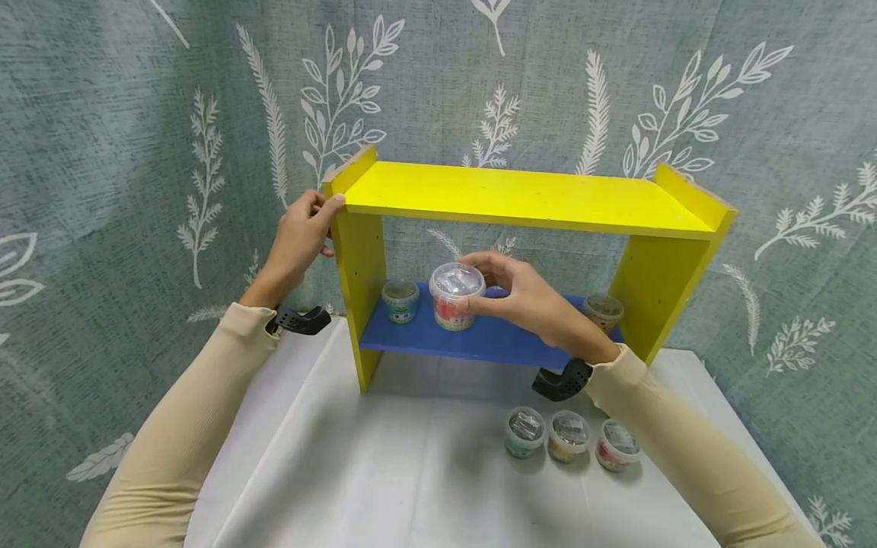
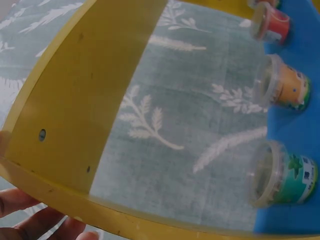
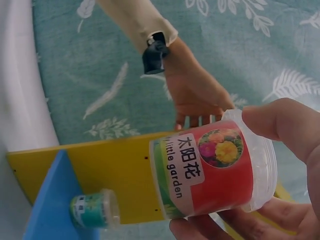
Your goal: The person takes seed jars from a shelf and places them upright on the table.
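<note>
My right hand (image 1: 517, 297) holds a clear plastic cup with a red label (image 1: 457, 297) by its upper part, thumb on one side and fingers on the other. Flower pictures and "My little garden" show on that label in the right wrist view. My left hand (image 1: 298, 236) grips the upper left side of a yellow shelf unit (image 1: 514, 198), thumb at the front edge. On its blue board (image 1: 425, 350) a teal-labelled cup (image 1: 400, 302) stands at the left. An orange-labelled cup (image 2: 292, 90) and a red-labelled cup (image 2: 274, 24) appear farther along in the left wrist view.
At the right end of the blue board stands another cup (image 1: 604, 310), partly behind my right wrist. Three lidded cups, teal (image 1: 524, 432), yellowish (image 1: 569, 436) and red (image 1: 618, 445), sit on the white table (image 1: 384, 472) in front. Leaf-patterned cloth (image 1: 438, 91) hangs behind.
</note>
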{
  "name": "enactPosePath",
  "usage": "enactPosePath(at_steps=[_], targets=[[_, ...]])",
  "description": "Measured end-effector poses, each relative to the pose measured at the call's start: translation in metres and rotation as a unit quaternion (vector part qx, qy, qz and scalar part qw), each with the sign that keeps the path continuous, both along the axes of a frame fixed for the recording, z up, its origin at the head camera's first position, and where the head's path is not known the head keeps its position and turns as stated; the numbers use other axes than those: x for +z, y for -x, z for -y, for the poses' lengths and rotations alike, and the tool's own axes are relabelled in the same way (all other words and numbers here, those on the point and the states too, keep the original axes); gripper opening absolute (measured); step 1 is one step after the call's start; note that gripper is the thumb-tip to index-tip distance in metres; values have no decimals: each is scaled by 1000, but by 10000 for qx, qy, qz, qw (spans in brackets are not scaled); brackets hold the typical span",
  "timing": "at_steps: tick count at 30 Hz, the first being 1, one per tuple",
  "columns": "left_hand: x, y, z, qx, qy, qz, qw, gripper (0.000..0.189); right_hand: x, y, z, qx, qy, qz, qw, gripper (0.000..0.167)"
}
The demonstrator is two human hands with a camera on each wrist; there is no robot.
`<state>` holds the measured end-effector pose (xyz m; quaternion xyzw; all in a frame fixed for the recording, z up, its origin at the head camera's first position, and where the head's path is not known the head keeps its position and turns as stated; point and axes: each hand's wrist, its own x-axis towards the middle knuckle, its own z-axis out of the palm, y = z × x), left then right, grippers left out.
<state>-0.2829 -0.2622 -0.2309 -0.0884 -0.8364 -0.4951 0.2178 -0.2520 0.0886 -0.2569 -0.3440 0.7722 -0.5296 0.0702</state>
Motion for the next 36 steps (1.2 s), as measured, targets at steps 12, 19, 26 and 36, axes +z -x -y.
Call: enactPosePath(at_steps=[12, 19, 26, 36], targets=[[-1, 0, -1, -9, -4, 2, 10000, 54, -25, 1, -7, 56, -93, 142, 9998, 60], [1, 0, -1, -10, -19, -16, 10000, 52, -39, 1, -11, 101, -207, 328, 9992, 60], [1, 0, -1, 9, 36, -79, 10000, 53, -56, 4, -17, 106, -334, 433, 9984, 63], [-1, 2, -1, 19, 48, -30, 10000, 55, -83, 4, -25, 133, -404, 580, 9974, 63]])
